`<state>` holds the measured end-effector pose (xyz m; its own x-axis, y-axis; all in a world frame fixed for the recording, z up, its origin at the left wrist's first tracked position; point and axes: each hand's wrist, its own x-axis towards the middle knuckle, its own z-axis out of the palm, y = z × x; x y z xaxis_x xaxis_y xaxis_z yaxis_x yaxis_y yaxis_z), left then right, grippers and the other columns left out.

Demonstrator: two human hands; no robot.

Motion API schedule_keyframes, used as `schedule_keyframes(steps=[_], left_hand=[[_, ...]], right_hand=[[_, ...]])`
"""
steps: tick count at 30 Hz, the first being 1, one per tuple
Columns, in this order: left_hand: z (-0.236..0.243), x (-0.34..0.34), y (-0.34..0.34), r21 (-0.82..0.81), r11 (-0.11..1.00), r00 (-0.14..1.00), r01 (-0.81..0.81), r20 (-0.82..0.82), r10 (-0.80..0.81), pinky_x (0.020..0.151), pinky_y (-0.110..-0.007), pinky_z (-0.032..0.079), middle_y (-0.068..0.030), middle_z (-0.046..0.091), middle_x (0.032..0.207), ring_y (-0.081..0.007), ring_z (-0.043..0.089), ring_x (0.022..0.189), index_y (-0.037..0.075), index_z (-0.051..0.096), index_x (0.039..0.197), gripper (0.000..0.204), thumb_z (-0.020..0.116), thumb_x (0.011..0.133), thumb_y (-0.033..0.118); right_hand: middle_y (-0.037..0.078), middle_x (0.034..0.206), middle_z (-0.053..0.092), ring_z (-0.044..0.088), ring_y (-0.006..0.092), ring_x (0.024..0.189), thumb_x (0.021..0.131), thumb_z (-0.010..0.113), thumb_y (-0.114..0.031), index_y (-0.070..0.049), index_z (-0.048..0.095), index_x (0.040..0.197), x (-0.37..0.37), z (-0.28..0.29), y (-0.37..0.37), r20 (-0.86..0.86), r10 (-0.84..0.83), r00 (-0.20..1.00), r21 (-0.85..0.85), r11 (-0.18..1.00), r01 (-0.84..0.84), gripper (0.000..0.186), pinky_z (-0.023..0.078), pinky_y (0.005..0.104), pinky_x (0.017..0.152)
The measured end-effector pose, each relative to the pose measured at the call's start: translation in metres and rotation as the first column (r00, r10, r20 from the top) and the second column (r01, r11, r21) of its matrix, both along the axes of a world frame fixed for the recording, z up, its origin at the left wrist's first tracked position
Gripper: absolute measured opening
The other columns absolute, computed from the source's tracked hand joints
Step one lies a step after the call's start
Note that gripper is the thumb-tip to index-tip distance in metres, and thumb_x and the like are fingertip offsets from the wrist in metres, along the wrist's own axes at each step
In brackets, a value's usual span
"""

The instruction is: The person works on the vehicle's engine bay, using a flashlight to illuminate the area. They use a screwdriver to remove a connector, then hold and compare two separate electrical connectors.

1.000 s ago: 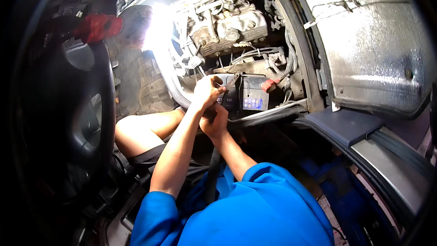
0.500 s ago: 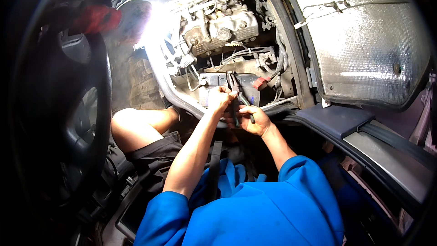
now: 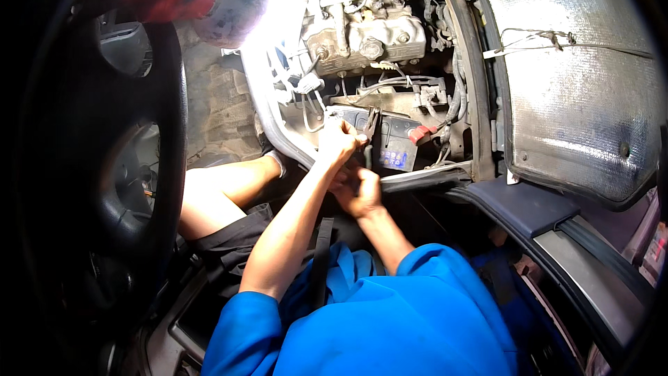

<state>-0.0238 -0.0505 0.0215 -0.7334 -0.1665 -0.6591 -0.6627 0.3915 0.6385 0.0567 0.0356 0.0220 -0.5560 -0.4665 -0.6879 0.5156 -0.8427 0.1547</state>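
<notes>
A pair of pliers (image 3: 369,136) with dark handles stands jaws-up over the near edge of a car battery (image 3: 398,145). My left hand (image 3: 339,142) is closed, its fingertips against the pliers near their joint. Below it, my right hand (image 3: 359,193) lies close under my left wrist. Its thumb shows, but the other fingers are blurred and partly behind my left forearm. The battery has a dark top and bluish marks on its pale side. A red terminal cover (image 3: 422,134) sits at its right end; the left end is partly behind my left hand.
A dirty engine (image 3: 369,40) fills the open bay beyond the battery, with cables and hoses around it. To the right stands a raised foil-lined cover (image 3: 577,69). A steering wheel (image 3: 170,132) and a bright red-handled lamp (image 3: 233,8) are on the left.
My right hand has moved left and down from the pliers' handles to under my left wrist. The pliers now stand more upright. The whole view has shifted.
</notes>
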Motion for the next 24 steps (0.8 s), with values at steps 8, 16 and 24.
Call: schedule_keyframes(steps=[8,16,24], left_hand=[[-0.008,-0.023,-0.022,-0.002,0.926,0.925,0.379,-0.046,-0.378,0.057,-0.03,0.047,-0.0073,0.063,0.063,-0.0144,0.059,0.06,0.001,0.067,0.078,0.027,0.079,0.068,0.022],[-0.015,0.019,0.032,0.259,0.945,0.98,-0.199,0.058,0.19,0.049,-0.025,0.041,-0.0014,0.059,0.06,-0.009,0.049,0.051,0.005,0.061,0.071,0.021,0.078,0.073,0.018],[-0.032,0.029,0.061,0.422,0.79,0.895,-0.444,0.161,0.417,0.048,-0.025,0.042,-0.0028,0.06,0.061,-0.0098,0.051,0.051,0.001,0.062,0.069,0.02,0.078,0.071,0.012]], right_hand=[[0.012,0.093,0.062,0.056,0.0247,0.08,0.082,0.045,-0.018,-0.004,0.057,0.104,0.003,-0.019,-0.014,-0.099,-0.133,0.986,-0.174,0.978,0.114,0.028,0.044,0.0386,0.078],[0.017,0.108,0.059,0.057,0.03,0.096,0.081,0.043,-0.007,0.001,0.053,0.115,-0.01,-0.021,0.093,-0.267,0.318,0.91,-0.045,0.939,-0.341,0.036,0.045,0.0434,0.088],[0.021,0.109,0.06,0.061,0.0343,0.097,0.085,0.045,-0.013,0.006,0.051,0.116,-0.047,-0.025,0.149,-0.269,0.665,0.697,0.07,0.735,-0.675,0.037,0.046,0.0493,0.09]])
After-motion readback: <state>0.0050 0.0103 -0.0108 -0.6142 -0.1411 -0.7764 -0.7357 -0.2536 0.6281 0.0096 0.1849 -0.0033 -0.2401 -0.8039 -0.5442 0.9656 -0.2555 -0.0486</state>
